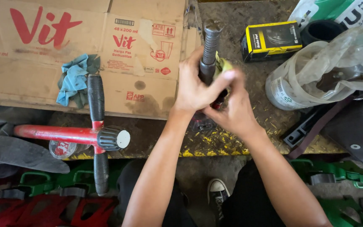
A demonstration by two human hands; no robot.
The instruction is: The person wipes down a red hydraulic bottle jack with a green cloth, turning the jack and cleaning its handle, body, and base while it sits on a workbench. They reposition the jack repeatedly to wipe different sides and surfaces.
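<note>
Left hand (pixel 194 86) grip clasping grey threaded shaft (pixel 210 46), right hand (pixel 232 105) grip pinching yellow-green cloth (pixel 222 65) against it, red T-handle tool (pixel 93 134) nearby on surface (pixel 248 80)

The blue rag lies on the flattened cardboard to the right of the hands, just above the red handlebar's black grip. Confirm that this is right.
Not quite. The head view shows the blue rag to the left of the hands, not the right. The left hand and right hand are closed around a grey ribbed shaft near the picture's centre. The rest holds: the rag lies on the flattened cardboard, just above the red handlebar's black grip.
</note>
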